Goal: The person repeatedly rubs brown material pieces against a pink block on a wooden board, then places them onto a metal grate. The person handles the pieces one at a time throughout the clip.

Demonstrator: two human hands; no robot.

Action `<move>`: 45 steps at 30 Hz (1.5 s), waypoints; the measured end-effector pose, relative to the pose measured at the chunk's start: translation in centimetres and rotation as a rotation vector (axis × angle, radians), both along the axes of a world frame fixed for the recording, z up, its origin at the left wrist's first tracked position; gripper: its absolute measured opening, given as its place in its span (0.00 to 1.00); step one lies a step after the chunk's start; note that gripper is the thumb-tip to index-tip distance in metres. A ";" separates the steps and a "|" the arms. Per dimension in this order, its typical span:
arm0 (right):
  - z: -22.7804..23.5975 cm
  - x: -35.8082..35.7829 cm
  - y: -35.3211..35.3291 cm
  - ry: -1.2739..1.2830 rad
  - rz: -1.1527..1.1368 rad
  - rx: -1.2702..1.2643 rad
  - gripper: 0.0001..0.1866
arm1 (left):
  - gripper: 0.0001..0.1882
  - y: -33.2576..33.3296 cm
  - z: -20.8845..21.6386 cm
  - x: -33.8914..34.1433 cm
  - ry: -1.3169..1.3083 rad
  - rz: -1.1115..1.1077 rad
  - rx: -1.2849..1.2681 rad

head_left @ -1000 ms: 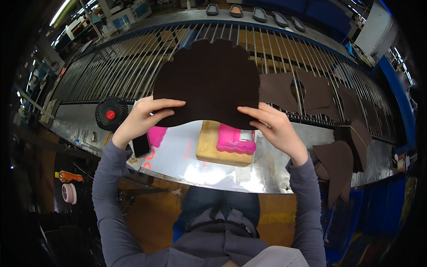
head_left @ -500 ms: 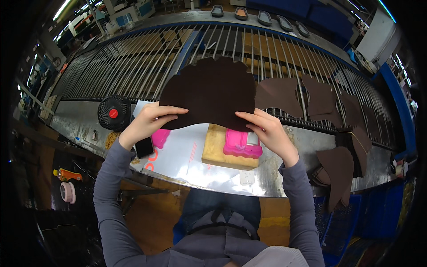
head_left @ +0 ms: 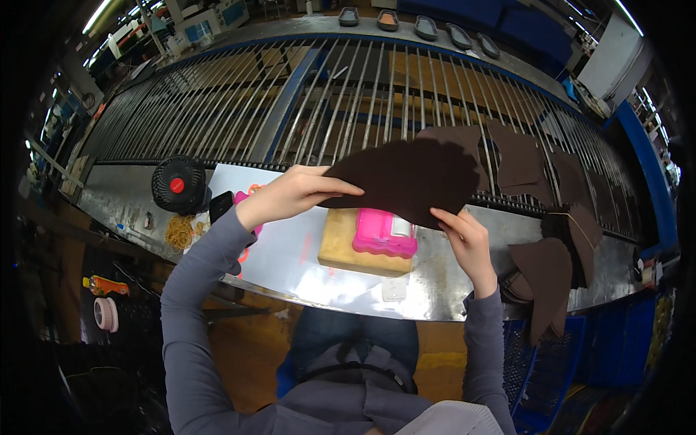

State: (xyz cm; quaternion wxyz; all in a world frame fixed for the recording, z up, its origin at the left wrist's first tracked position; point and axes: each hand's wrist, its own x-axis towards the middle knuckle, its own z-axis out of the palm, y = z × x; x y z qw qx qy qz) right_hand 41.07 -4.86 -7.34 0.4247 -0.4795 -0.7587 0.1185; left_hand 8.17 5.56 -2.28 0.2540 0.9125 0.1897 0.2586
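Okay, we pinch the dark brown piece in each grip: left hand at its left end, right hand along its lower edge.

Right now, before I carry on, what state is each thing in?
Dark brown piece: held up, tilted.
Left grip: closed on its left end.
Right grip: closed at its lower edge.
Pink object: resting on yellow block.
Phone: dark, partly hidden.
Fan: standing; whether running, can't tell.
Rubber bands: loose, heaped.
Bottle: capped.
Brown bundle: banded together.
Rack pieces: lying flat.
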 end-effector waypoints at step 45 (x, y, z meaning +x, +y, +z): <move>-6.1 13.5 25.3 1.400 -0.255 -0.570 0.18 | 0.15 5.2 3.7 -1.1 -0.112 0.265 0.002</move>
